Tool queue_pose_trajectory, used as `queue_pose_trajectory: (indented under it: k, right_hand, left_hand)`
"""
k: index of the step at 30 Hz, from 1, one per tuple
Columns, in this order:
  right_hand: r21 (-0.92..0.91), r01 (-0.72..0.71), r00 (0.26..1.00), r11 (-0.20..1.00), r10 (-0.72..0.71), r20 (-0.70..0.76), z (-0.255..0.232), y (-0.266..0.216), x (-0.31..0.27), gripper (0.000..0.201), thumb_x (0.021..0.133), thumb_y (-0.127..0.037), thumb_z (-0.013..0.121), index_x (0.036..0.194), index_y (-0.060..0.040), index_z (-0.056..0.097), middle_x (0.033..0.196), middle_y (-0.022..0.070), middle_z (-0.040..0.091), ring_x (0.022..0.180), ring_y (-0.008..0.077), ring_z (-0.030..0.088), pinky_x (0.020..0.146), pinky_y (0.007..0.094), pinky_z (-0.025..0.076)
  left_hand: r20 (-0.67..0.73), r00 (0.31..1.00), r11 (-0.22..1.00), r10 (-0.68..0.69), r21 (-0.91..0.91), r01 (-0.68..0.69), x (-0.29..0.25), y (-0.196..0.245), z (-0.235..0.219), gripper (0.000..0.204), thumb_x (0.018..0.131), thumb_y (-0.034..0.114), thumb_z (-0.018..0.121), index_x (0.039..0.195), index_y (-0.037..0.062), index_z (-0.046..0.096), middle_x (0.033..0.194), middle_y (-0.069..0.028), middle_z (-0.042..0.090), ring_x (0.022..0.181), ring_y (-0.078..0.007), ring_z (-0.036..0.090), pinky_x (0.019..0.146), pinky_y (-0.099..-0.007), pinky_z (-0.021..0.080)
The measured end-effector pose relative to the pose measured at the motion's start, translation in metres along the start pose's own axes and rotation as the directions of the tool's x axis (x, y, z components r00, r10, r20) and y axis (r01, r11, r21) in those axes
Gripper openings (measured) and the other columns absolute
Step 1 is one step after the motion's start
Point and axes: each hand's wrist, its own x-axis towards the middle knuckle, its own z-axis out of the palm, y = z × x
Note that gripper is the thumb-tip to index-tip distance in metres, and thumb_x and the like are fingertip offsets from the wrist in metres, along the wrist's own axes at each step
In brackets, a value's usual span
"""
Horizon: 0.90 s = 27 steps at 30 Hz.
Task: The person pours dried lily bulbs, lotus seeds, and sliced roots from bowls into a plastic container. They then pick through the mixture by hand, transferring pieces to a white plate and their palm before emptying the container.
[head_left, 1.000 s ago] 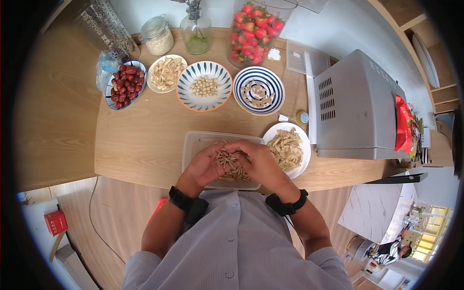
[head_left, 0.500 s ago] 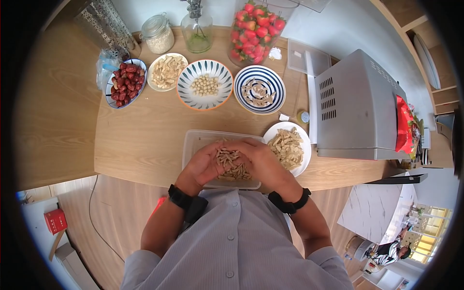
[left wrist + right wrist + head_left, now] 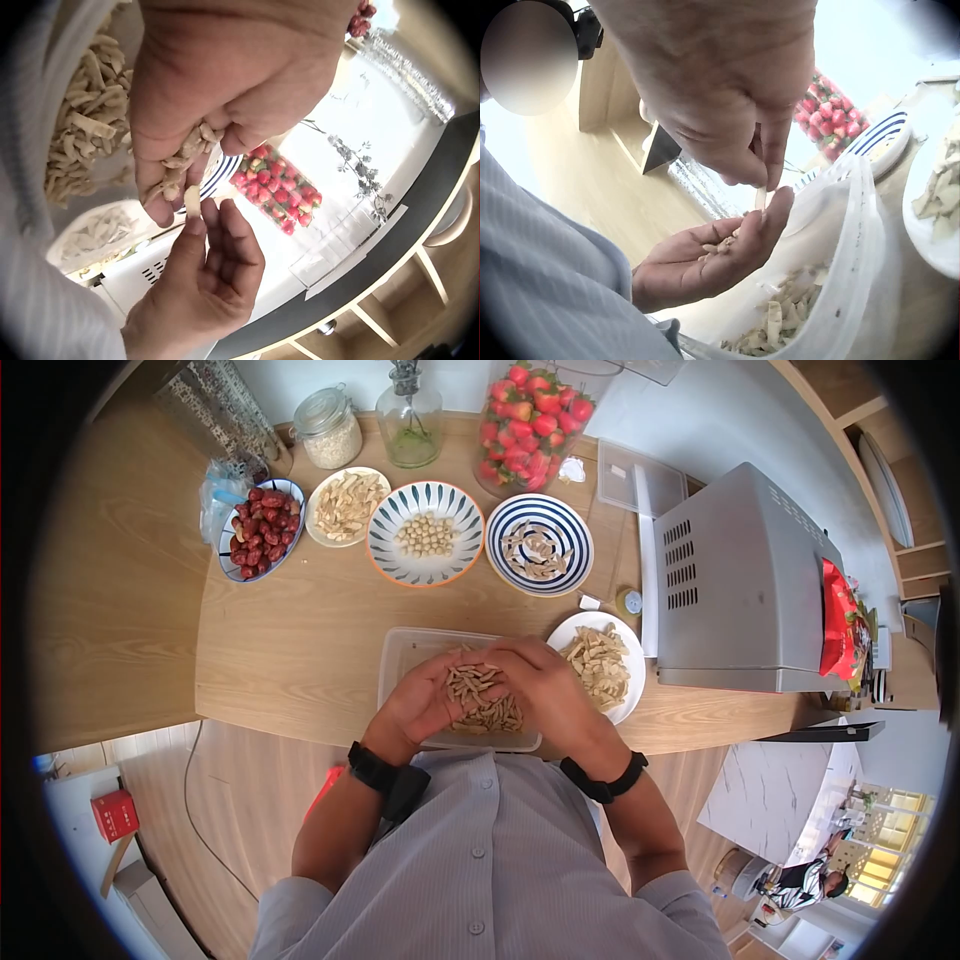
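Left hand [image 3: 418,702] cups dried strips [image 3: 470,682] above a tub [image 3: 396,652], right hand [image 3: 552,688] alongside.

Head view evenly lit; table [image 3: 290,650] bowed by fisheye, corners blacked out. Both wrist views washed out by glare: wall [image 3: 409,161] blown white in left, strawberries [image 3: 829,116] softened in right.

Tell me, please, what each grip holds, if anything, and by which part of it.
The right grip pinches one pale strip near one end. The left grip holds several pale pieces together in its cupped palm.
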Motion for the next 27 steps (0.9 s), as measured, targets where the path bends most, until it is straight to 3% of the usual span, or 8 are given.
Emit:
queue_pose_trajectory:
  k: [4, 7, 10, 13, 16, 19, 21, 27]
  right_hand:
    - [-0.038, 0.071, 0.993, 0.997, -0.074, -0.096, -0.002, -0.002, -0.003, 0.044, 0.082, 0.016, 0.068, 0.12, -0.0055, 0.073, 0.116, 0.0126, 0.071, 0.104, 0.0298, 0.072, 0.085, 0.0367, 0.062]
    - [-0.125, -0.083, 0.981, 0.989, 0.059, -0.184, -0.025, 0.01, -0.027, 0.036, 0.084, 0.014, 0.07, 0.115, -0.0037, 0.073, 0.117, 0.0128, 0.073, 0.103, 0.0296, 0.073, 0.086, 0.0355, 0.061]
    - [0.022, -0.327, 0.922, 0.945, 0.324, -0.214, -0.053, 0.038, -0.05, 0.034, 0.081, 0.009, 0.072, 0.112, -0.0045, 0.072, 0.117, 0.0132, 0.072, 0.104, 0.033, 0.071, 0.085, 0.0417, 0.06]
    - [-0.098, -0.424, 0.903, 0.9, 0.413, -0.117, -0.069, 0.054, -0.065, 0.03, 0.083, 0.008, 0.072, 0.111, -0.0028, 0.072, 0.113, 0.0137, 0.073, 0.103, 0.0341, 0.07, 0.086, 0.0427, 0.06]
    - [-0.358, -0.14, 0.985, 0.923, 0.091, -0.149, -0.059, 0.051, -0.057, 0.029, 0.083, 0.004, 0.075, 0.111, -0.0031, 0.073, 0.113, 0.013, 0.073, 0.103, 0.0338, 0.069, 0.088, 0.0417, 0.058]
    - [-0.248, -0.042, 0.992, 0.968, 0.011, -0.123, -0.026, 0.014, -0.031, 0.032, 0.081, -0.003, 0.078, 0.112, -0.0032, 0.073, 0.112, 0.012, 0.072, 0.101, 0.0319, 0.067, 0.088, 0.0405, 0.057]
    - [-0.295, -0.011, 0.997, 0.955, -0.01, -0.07, -0.003, -0.001, -0.014, 0.029, 0.082, -0.006, 0.079, 0.11, -0.006, 0.072, 0.106, 0.0104, 0.07, 0.098, 0.0302, 0.067, 0.084, 0.041, 0.058]
    - [-0.374, 0.066, 0.998, 0.925, -0.055, 0.04, 0.018, 0.003, -0.009, 0.024, 0.08, -0.005, 0.079, 0.102, -0.0081, 0.071, 0.101, 0.0074, 0.067, 0.096, 0.0283, 0.067, 0.078, 0.0407, 0.059]
  left_hand:
    - [0.068, 0.998, 0.999, 0.012, -0.039, -0.01, -0.001, 0.0, -0.002, 0.043, 0.113, 0.026, 0.043, 0.134, -0.0066, 0.061, 0.133, -0.0186, 0.068, 0.127, -0.0318, 0.066, 0.115, -0.0461, 0.051]
    - [0.015, 1.0, 0.998, 0.006, 0.058, -0.007, -0.007, 0.004, 0.015, 0.048, 0.113, 0.028, 0.041, 0.137, -0.0099, 0.058, 0.139, -0.0227, 0.065, 0.133, -0.0362, 0.062, 0.117, -0.0478, 0.05]
    - [0.057, 0.998, 0.999, 0.001, 0.038, -0.003, -0.005, 0.005, 0.007, 0.055, 0.114, 0.03, 0.038, 0.145, -0.0132, 0.051, 0.149, -0.0271, 0.057, 0.144, -0.0427, 0.051, 0.121, -0.0484, 0.044]
    - [0.061, 0.998, 1.0, -0.01, -0.01, 0.011, -0.001, 0.004, 0.01, 0.057, 0.114, 0.032, 0.036, 0.146, -0.0139, 0.05, 0.151, -0.0286, 0.054, 0.145, -0.0422, 0.05, 0.122, -0.0489, 0.044]
    - [0.105, 0.994, 0.998, -0.017, -0.055, 0.023, 0.001, 0.002, 0.008, 0.058, 0.115, 0.033, 0.036, 0.146, -0.0142, 0.049, 0.152, -0.0288, 0.053, 0.146, -0.0436, 0.048, 0.123, -0.0494, 0.042]
    - [0.062, 0.998, 1.0, -0.012, -0.012, 0.013, 0.0, 0.002, 0.013, 0.057, 0.115, 0.035, 0.036, 0.142, -0.0127, 0.054, 0.149, -0.0241, 0.057, 0.139, -0.0375, 0.056, 0.118, -0.0464, 0.047]
    - [0.064, 0.997, 0.997, -0.036, -0.06, 0.04, 0.005, 0.001, -0.001, 0.058, 0.115, 0.037, 0.035, 0.143, -0.0111, 0.053, 0.148, -0.0214, 0.059, 0.137, -0.0338, 0.058, 0.117, -0.0459, 0.047]
    - [0.042, 0.998, 0.997, -0.036, -0.074, 0.039, -0.001, 0.0, 0.001, 0.059, 0.116, 0.039, 0.033, 0.147, -0.0081, 0.052, 0.145, -0.017, 0.061, 0.131, -0.0281, 0.061, 0.114, -0.0444, 0.047]
